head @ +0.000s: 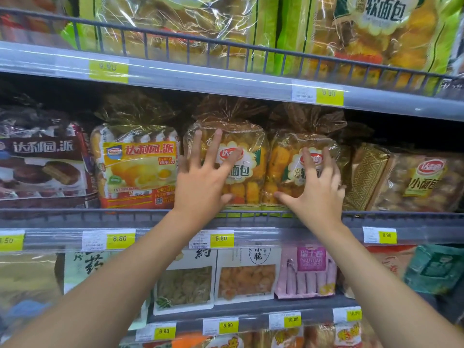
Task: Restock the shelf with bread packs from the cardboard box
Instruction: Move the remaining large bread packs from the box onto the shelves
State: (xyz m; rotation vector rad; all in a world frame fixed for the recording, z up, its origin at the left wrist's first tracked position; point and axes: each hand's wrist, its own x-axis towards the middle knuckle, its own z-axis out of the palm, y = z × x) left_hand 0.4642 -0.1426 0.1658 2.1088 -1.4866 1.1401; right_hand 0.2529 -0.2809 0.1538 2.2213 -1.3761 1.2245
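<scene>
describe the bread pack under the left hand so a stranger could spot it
On the middle shelf, find the yellow pie pack. The bread pack stands just right of it, a clear bag of golden rolls with a bunched top. Unlike its twin further right, the left hand is spread on it.

Bread packs (251,172) on the mid shelf: thin clear plastic film, v. glossy & crinkled, w/ brownish film bunched at the top; top-shelf packs (175,26) have the same shiny clear wrap. Shelf rail (100,217) looks like dark grey painted metal wire, matt; price strip (175,76) is clear smooth plastic w/ glare, price tags (221,238) matt paper. Lower down, white snack packs (247,257) look matt & paper-like, each w/ a clear glossy window.
</scene>
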